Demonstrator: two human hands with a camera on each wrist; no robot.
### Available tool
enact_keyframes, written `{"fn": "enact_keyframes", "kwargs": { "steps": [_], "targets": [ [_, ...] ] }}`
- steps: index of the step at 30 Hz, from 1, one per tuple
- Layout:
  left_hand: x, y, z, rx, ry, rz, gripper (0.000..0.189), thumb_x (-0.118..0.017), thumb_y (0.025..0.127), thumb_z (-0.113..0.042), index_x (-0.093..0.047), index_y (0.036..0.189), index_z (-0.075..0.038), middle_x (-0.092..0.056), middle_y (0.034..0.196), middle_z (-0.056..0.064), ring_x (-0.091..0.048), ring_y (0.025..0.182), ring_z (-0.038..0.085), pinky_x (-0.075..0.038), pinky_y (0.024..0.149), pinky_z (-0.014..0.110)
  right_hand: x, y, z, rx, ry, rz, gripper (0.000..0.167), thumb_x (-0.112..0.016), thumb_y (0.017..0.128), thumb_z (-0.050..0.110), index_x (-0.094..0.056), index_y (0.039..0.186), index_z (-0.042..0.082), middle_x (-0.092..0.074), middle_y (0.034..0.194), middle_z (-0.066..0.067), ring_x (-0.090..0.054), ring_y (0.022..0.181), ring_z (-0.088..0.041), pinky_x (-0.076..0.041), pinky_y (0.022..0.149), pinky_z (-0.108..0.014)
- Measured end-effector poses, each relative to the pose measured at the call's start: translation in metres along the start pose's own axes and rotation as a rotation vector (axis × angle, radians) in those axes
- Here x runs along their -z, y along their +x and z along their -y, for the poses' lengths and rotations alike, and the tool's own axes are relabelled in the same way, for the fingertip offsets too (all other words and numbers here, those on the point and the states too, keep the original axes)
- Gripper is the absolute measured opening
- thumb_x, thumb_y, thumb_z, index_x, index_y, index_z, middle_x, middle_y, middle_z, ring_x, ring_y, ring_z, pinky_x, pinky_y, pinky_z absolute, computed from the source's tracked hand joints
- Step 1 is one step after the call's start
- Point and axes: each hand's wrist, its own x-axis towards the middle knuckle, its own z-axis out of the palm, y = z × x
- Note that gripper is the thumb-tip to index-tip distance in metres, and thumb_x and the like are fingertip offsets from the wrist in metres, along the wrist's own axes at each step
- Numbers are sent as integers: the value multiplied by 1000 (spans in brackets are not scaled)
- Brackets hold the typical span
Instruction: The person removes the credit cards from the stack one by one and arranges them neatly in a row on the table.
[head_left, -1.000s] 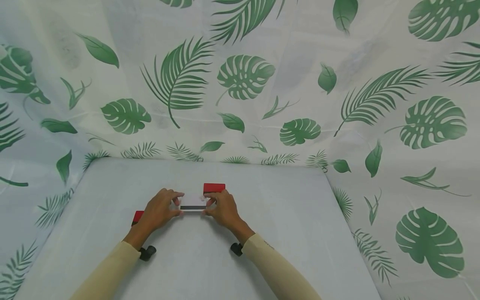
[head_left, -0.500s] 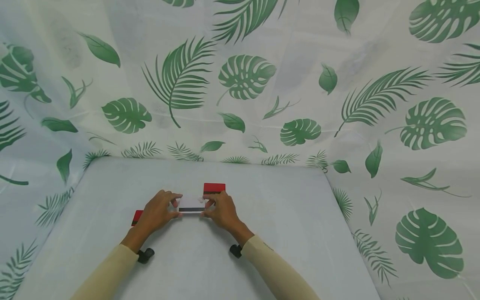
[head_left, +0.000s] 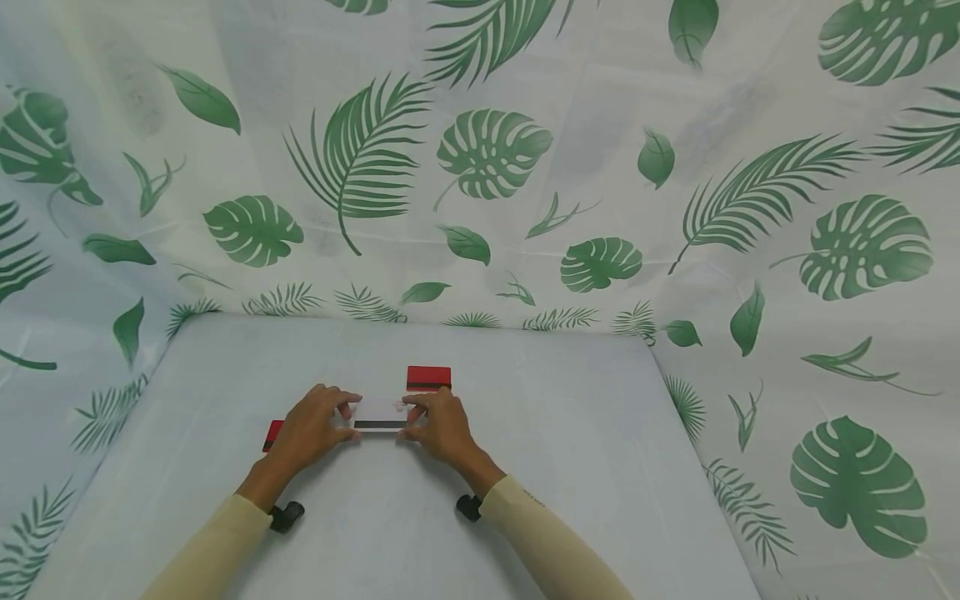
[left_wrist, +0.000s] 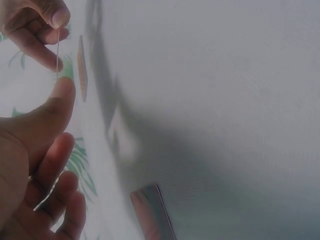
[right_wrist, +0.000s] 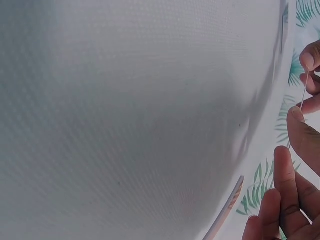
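Between both hands hangs a white card [head_left: 380,414] with a dark stripe along its near side, held by its two short ends. My left hand [head_left: 309,427] pinches the left end between thumb and fingers; my right hand [head_left: 441,423] pinches the right end. The left wrist view shows the white card [left_wrist: 57,57] edge-on as a thin line, raised off the table. Just beyond the right hand lies a red card [head_left: 429,377] with a dark stripe. Another red card [head_left: 273,435] lies left of the left hand, partly hidden by it.
All this is over a pale table [head_left: 570,467]. Behind it and at both sides hangs a white curtain [head_left: 525,275] printed with green leaves. Each wrist carries a small black camera, such as the left camera [head_left: 288,516].
Both hands and the white card have moved slightly left and toward the person. More of the far red card now shows. The red cards have stayed in place.
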Motion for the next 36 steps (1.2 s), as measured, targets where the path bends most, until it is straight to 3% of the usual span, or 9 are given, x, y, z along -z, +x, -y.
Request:
{"fn": "enact_keyframes", "kwargs": {
  "steps": [18,25,36],
  "targets": [
    [6,-9,7,-16,2,16,60,-99,73,-23,-76,126,-9,-65,86,-7,-50,88,13,-47,76,31,-9,-3,4,11,23,7,59,-98,76,23,-77,130,16,-75,81,12,-51,89,-6,-44,79,-23],
    [8,-12,9,-7,3,18,58,-97,74,-24,-76,126,-8,-64,87,-7,-48,85,11,-45,72,30,-13,-6,8,-5,27,15,62,-98,77,25,-75,134,16,-75,82,12,-49,85,-5,-40,70,-19],
    [5,-19,15,3,12,12,58,-97,75,-24,-76,127,-9,-63,88,-6,-47,82,11,-40,65,25,-19,-6,11,7,17,22,59,-98,75,25,-78,130,15,-76,80,12,-47,81,-4,-36,67,-18]
  ]
}}
